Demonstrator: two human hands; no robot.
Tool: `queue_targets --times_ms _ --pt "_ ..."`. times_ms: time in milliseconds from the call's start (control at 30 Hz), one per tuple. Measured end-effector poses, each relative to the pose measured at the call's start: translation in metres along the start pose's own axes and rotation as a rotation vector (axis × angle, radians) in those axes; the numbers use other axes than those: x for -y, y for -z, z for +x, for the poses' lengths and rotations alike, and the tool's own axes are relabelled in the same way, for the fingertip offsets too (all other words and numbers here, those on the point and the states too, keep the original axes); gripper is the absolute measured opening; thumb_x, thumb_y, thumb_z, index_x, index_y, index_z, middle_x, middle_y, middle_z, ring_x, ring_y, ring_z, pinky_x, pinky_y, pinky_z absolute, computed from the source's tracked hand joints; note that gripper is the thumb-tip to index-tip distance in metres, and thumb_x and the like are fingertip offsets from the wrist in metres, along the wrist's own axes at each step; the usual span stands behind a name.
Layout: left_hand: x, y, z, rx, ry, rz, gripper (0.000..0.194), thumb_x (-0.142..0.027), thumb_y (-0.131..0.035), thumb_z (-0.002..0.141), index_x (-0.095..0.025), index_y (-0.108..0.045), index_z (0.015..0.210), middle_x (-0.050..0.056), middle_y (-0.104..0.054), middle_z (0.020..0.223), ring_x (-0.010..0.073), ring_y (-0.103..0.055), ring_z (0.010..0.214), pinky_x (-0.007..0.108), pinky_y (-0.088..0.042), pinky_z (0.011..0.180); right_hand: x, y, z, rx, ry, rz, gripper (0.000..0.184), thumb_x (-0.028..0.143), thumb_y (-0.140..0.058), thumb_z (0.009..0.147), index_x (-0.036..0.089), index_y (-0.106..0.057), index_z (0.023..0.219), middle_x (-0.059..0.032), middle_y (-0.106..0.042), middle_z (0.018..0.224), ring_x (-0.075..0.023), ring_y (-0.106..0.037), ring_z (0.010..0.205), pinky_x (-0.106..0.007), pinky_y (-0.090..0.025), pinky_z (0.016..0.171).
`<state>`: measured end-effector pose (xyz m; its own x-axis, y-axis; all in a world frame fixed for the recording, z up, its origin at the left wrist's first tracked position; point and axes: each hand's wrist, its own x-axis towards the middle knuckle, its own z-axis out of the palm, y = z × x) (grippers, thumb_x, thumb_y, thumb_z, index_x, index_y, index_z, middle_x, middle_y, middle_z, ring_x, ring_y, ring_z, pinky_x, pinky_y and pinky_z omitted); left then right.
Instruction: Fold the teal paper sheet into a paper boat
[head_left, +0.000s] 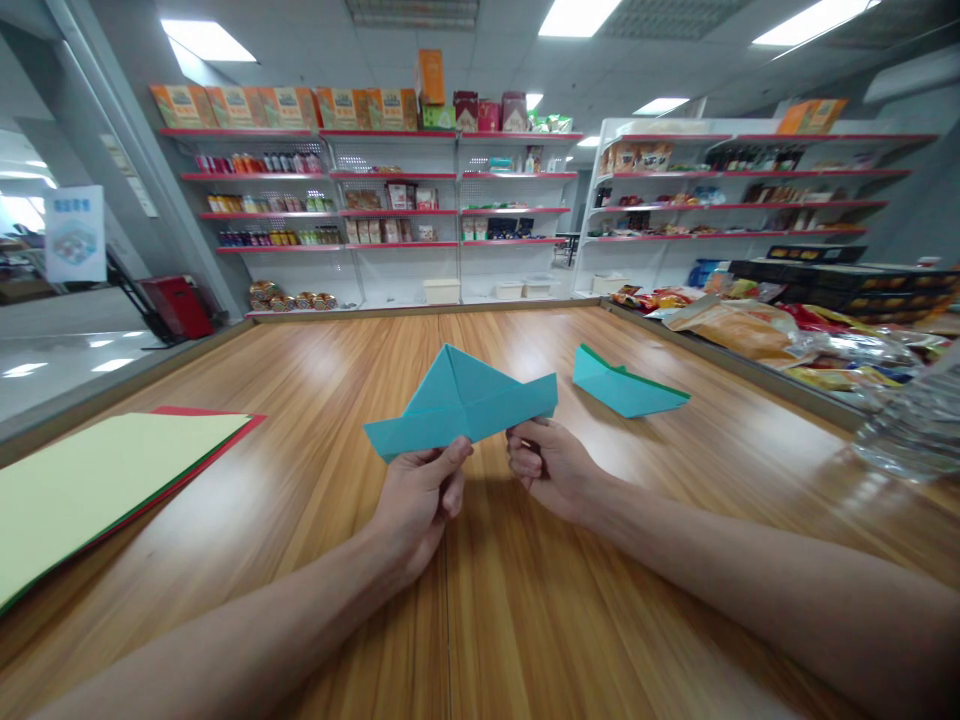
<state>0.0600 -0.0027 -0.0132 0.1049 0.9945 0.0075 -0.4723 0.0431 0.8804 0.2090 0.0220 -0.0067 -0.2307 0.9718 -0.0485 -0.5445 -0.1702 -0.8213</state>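
Between my two hands is a folded blue paper hat, with a pointed peak and a turned-up band along its lower edge. My left hand grips the band near its middle, thumb on the near face. At the band's right end my right hand pinches the lower edge, its fingers curled. The hat is held up above the wooden table. Farther right on the table lies a folded paper boat, blue outside with a green edge, touched by neither hand.
Sheets of coloured paper, pale yellow on top with green and red beneath, lie at the left. A clear plastic container stands at the right edge. Snack packages are heaped beyond the right rim. Stocked shelves line the back.
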Motion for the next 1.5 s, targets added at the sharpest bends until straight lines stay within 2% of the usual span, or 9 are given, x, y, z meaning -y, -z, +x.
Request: queue_targets --times_ms 100,200,333,567,633,733,833,1267,1500 --pt "0.0 0.001 0.001 -0.027 -0.002 -0.024 0.028 -0.032 -0.077 0.067 -0.014 -0.055 0.067 -0.009 -0.04 0.041 0.0021 -0.029 0.034 0.017 -0.018 0.036 -0.003 -0.001 -0.003 0.104 -0.068 -0.118 0.024 0.026 -0.075 0.063 0.014 -0.054 0.067 0.0066 -0.049 0.053 -0.0009 -0.035 0.035 -0.018 -0.015 0.035" --pt "-0.001 0.0 0.001 0.007 0.002 0.001 0.03 -0.031 -0.077 0.067 -0.014 -0.052 0.063 -0.008 -0.04 0.041 0.0018 -0.029 0.034 0.017 -0.018 0.036 -0.007 -0.006 -0.01 0.204 -0.117 -0.175 0.027 0.031 -0.075 0.066 0.014 -0.056 0.07 0.0056 -0.05 0.054 -0.0031 -0.041 0.036 -0.018 -0.019 0.036" --pt "-0.001 -0.003 -0.001 0.039 -0.007 0.041 0.028 -0.033 -0.076 0.068 -0.013 -0.055 0.066 -0.008 -0.042 0.044 0.0017 -0.03 0.033 0.017 -0.018 0.035 -0.007 -0.008 -0.012 0.165 -0.103 -0.112 0.029 0.032 -0.075 0.067 0.014 -0.053 0.067 0.0064 -0.049 0.053 -0.0025 -0.04 0.036 -0.018 -0.02 0.036" --pt "-0.001 -0.001 0.0 0.046 0.037 -0.057 0.028 -0.036 -0.074 0.069 -0.014 -0.059 0.077 -0.003 -0.058 0.076 -0.0004 -0.037 0.036 0.017 -0.024 0.035 -0.002 -0.005 -0.008 0.087 -0.067 -0.092 0.032 0.032 -0.076 0.066 0.014 -0.05 0.064 0.0067 -0.048 0.053 -0.0019 -0.037 0.034 -0.019 -0.017 0.035" --pt "-0.001 0.0 0.001 0.032 0.042 -0.087 0.028 -0.034 -0.076 0.067 -0.014 -0.059 0.076 -0.004 -0.057 0.074 -0.0005 -0.036 0.036 0.016 -0.024 0.034 -0.001 -0.004 -0.009 0.11 -0.096 -0.088 0.031 0.032 -0.076 0.066 0.014 -0.05 0.064 0.0067 -0.048 0.053 -0.0018 -0.037 0.035 -0.019 -0.017 0.035" --pt "0.0 0.001 0.002 0.039 0.061 -0.076 0.03 -0.035 -0.077 0.067 -0.013 -0.058 0.072 -0.005 -0.053 0.058 0.0006 -0.035 0.035 0.016 -0.023 0.034 -0.002 -0.005 -0.011 0.152 -0.152 -0.117 0.026 0.029 -0.075 0.066 0.013 -0.054 0.067 0.0057 -0.049 0.054 -0.0022 -0.039 0.036 -0.019 -0.018 0.037" --pt "0.002 0.001 0.003 0.05 0.078 -0.051 0.031 -0.036 -0.077 0.067 -0.013 -0.057 0.068 -0.007 -0.046 0.045 0.0014 -0.034 0.033 0.015 -0.022 0.035 -0.003 -0.006 -0.012 0.131 -0.179 -0.144 0.024 0.027 -0.074 0.065 0.013 -0.054 0.065 0.0053 -0.049 0.052 -0.0027 -0.039 0.037 -0.019 -0.019 0.038" --pt "-0.001 0.003 0.003 0.08 0.065 -0.044 0.031 -0.036 -0.079 0.064 -0.012 -0.061 0.07 -0.003 -0.061 0.069 -0.0005 -0.039 0.034 0.015 -0.022 0.033 -0.007 -0.005 -0.011 0.173 -0.146 -0.116 0.029 0.032 -0.079 0.061 0.014 -0.058 0.07 0.0062 -0.046 0.049 -0.0025 -0.032 0.038 -0.02 -0.013 0.039" --pt "-0.003 0.007 0.005 0.044 0.069 -0.089 0.032 -0.034 -0.081 0.061 -0.011 -0.06 0.067 -0.006 -0.055 0.056 -0.0008 -0.037 0.031 0.015 -0.022 0.033 -0.001 -0.002 -0.007 0.182 -0.134 -0.007 0.03 0.027 -0.078 0.063 0.016 -0.05 0.065 0.0066 -0.045 0.049 -0.0026 -0.032 0.037 -0.02 -0.013 0.039"
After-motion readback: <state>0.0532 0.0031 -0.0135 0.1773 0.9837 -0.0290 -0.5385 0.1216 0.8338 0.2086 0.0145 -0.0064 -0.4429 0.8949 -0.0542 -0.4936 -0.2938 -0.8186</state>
